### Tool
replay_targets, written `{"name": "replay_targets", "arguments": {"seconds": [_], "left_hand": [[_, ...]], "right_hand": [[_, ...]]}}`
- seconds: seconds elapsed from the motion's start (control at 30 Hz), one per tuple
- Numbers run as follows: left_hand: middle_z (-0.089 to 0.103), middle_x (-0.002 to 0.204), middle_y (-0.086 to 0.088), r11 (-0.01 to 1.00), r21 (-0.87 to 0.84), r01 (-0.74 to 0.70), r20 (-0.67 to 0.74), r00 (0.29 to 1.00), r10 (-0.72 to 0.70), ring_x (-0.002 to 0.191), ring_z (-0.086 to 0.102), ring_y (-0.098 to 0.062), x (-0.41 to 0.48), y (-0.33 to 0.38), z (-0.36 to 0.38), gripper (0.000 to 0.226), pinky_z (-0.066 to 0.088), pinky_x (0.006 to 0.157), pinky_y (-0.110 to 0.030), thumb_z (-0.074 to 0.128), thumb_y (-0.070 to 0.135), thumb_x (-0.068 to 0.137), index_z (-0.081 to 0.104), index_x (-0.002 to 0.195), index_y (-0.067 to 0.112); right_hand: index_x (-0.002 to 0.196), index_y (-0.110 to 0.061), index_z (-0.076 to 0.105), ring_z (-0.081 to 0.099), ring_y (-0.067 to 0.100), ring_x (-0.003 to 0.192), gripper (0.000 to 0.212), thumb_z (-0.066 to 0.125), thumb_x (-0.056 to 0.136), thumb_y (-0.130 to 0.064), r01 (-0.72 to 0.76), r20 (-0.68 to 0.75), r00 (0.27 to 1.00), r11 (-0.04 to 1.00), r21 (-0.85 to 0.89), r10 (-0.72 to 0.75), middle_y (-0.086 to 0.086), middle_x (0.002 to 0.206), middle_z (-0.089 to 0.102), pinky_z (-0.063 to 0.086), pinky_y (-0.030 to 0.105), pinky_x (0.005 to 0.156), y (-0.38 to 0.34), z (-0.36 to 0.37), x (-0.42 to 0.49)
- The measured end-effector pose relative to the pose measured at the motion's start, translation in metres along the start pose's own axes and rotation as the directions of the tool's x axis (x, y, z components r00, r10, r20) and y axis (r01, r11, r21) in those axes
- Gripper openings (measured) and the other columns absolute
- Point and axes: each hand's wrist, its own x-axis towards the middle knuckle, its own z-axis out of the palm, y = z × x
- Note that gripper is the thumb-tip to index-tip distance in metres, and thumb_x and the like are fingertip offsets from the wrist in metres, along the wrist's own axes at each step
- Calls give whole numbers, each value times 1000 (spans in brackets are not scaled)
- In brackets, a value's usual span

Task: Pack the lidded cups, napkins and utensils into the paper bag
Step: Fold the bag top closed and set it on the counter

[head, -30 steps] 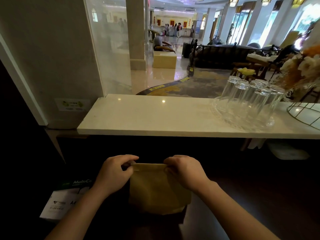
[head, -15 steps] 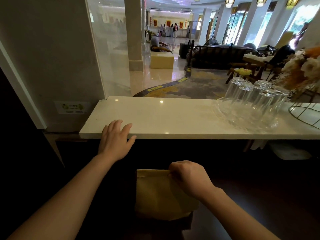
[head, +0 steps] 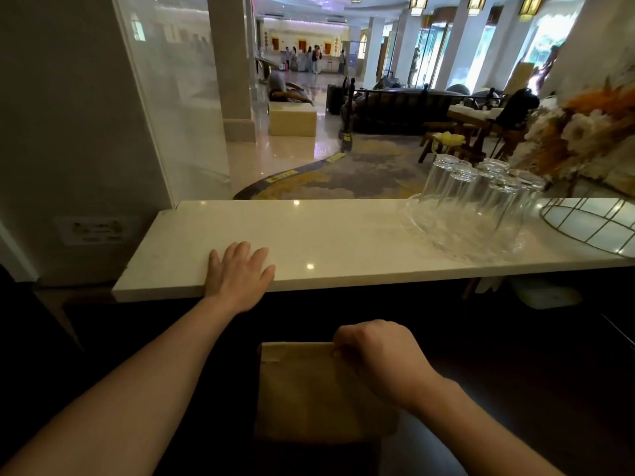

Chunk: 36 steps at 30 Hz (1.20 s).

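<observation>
Head view: the only view.
Bag: brown paper, top folded shut, standing on the dark lower surface below the tabletop, straight in front of the person.
Right hand: grip pinched on the bag's folded top edge, at its right corner.
Left hand: flat on the tabletop's near edge, fingers spread, holding nothing, well apart from the bag.
Cups, napkins, utensils: none visible outside the bag; what is inside cannot be seen.
Glasses: upturned on the tabletop at right, not part of the task.
Progress: the closed top suggests packing is done or nearly so; probably only handing over or setting the bag aside remains.
</observation>
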Motion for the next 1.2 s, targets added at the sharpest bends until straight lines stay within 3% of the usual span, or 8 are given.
{"name": "replay_targets", "arguments": {"seconds": [0.1,0.33,0.53,0.7,0.77,0.87,1.0,1.2], "left_hand": [[41,148,-7,1000,8,0,-19,1000,0,137,33,-27,5,0,8,66,19,112,-64,8,61,86,37,138,33],[35,156,-6,998,-23,51,-18,998,-52,145,25,-30,9,-5,19,68,10,116,-62,10,67,86,35,142,38],[26,161,-5,997,-30,69,22,997,-68,149,16,-28,9,-3,15,90,6,119,-59,2,74,72,30,146,32],[29,159,-4,997,-29,66,12,998,-65,148,18,-27,4,3,5,56,8,120,-57,38,57,94,36,142,27],[28,159,-2,997,-27,69,34,997,-68,148,18,-26,4,5,1,57,7,120,-56,41,60,93,34,141,30],[24,160,0,997,-14,73,70,995,-72,149,14,-28,9,3,1,59,4,118,-60,33,67,91,30,142,37],[23,161,0,994,0,113,78,990,-113,150,11,-31,14,-1,10,52,1,117,-64,18,68,91,26,138,46],[26,159,3,990,-29,137,59,989,-135,149,15,-30,14,-2,11,67,3,117,-62,5,77,79,27,137,50]], "right_hand": [[101,-35,66,66,8,87,14,60,90,-31,-21,-24,999,1000,-11,21,-12,93,71,51,24,72,6,-23,10],[101,-34,69,65,16,87,15,60,91,-30,-35,3,999,997,-63,35,-9,93,72,50,29,70,12,-92,39],[99,-30,70,66,17,85,16,60,89,-24,-41,-137,990,997,-62,32,-6,94,72,58,44,79,10,-159,66],[101,-25,72,65,22,88,18,58,89,-24,-10,-241,970,997,-75,-8,0,97,72,56,48,80,16,-190,91],[101,-23,72,64,21,86,16,60,91,-18,8,-281,959,997,-76,-29,0,97,72,56,44,79,20,-194,103],[102,-21,72,64,20,88,16,61,92,-16,23,-331,943,998,-55,-41,0,99,71,56,44,79,29,-198,123],[105,-19,72,58,13,86,16,64,91,-17,41,-337,940,998,-40,-52,-1,101,69,50,33,77,44,-197,151],[107,-17,71,55,10,86,18,63,91,-14,55,-298,951,995,-87,-79,0,104,69,44,28,78,62,-193,183]]}}
